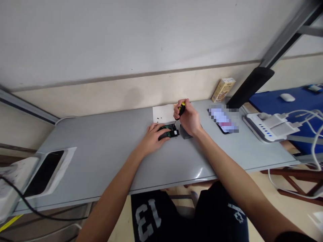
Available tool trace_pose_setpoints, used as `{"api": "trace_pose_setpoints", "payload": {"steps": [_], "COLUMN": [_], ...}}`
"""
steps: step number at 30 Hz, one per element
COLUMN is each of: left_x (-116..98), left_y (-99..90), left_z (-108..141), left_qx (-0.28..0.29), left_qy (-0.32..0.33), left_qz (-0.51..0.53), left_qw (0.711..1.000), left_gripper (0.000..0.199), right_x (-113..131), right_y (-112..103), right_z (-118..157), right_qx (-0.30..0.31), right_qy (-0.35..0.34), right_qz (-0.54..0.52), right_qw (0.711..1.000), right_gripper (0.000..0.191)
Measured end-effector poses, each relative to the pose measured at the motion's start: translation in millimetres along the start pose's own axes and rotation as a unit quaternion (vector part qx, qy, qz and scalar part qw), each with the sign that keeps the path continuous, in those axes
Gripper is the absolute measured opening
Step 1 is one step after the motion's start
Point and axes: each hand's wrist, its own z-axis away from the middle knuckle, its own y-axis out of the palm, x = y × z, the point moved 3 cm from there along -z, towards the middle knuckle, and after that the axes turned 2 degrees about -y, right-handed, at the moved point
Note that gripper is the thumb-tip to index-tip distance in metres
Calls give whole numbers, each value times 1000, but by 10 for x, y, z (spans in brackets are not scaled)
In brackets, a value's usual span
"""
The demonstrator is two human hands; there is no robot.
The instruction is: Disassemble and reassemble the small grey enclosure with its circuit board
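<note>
Work looks midway: left hand (151, 138) grips an open-cased circuit board (172, 127), right hand (191, 119) a screwdriver (181, 109), probable screws (161, 118) loose at the board's eleven o'clock.

The person is wearing a loose black fabric lower garment (216, 208), which is serving here as the landmark for all places. Large pale-grey printed digits "1" and "3" (148, 220) are marking its left leg. On its right leg, a small whitish emblem with a cross-like outline (238, 217) is showing just beside a short strip of pale lettering (234, 207), too small to read. Well to the right of the garment, a plain black fabric sleeve (290, 237) is covering the right upper arm. The left hand (152, 139) and right hand (189, 117), both beyond the garment, are showing bare, as are both forearms.
</note>
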Motion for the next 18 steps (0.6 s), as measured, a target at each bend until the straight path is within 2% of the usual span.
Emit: {"api": "trace_pose_setpoints", "payload": {"steps": [3, 6, 9, 12, 18], "left_x": [6, 26, 32, 13, -23], "left_y": [0, 2, -2, -14, -44], "left_z": [2, 2, 3, 11, 29], "left_qx": [4, -5, -15, -7, 13], "left_qy": [2, -13, -24, -23, -31], "left_qz": [10, 21, 28, 28, 5], "left_qw": [1000, 1000, 999, 999, 999], "left_gripper": [32, 39, 45, 42, 34], "right_x": [0, 15, 32, 24, -7], "right_y": [4, 1, -31, -86, -98], "right_z": [2, 6, -9, -40, -27], "right_qx": [20, 15, 19, 24, -16], "right_qy": [7, 9, 17, 39, 40], "right_qz": [-27, -39, 2, 41, -50], "right_qw": [999, 999, 1000, 998, 998], "right_gripper": [32, 28, 31, 38, 34]}}
